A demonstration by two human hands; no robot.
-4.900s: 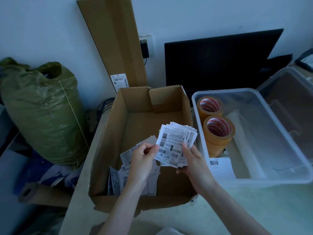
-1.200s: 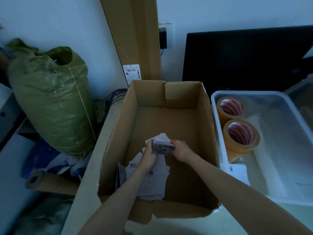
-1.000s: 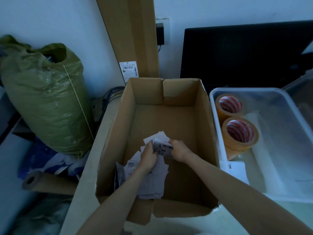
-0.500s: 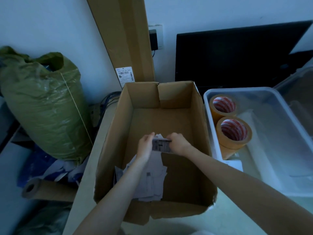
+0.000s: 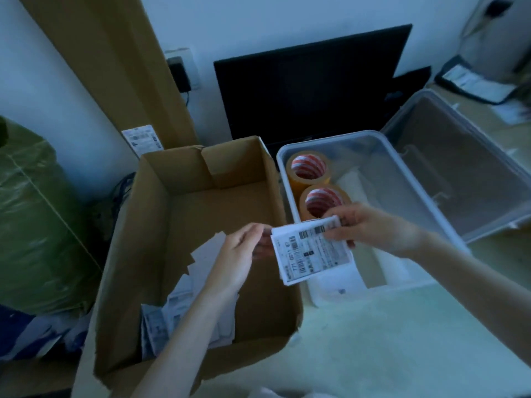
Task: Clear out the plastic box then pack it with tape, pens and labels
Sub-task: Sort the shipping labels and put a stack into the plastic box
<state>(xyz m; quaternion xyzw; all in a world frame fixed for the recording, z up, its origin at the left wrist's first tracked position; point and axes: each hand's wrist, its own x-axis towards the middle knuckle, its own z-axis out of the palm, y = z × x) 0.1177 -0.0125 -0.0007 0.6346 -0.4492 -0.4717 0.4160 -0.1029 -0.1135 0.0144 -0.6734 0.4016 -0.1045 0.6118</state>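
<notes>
My right hand pinches a stack of white barcode labels by its top edge, above the gap between the cardboard box and the clear plastic box. My left hand touches the stack's left edge with its fingertips. Two tan tape rolls stand at the plastic box's left end, and a white sheet lies on its floor. More loose labels lie in the cardboard box under my left forearm.
A black monitor stands behind the boxes. The plastic lid leans at the right. A tall flat carton leans on the wall, and a green sack sits on the floor at left. Pale tabletop lies in front.
Both hands lifted the label stack out of the cardboard box and carried it right, to the edge of the plastic box. The view swung right as well.
</notes>
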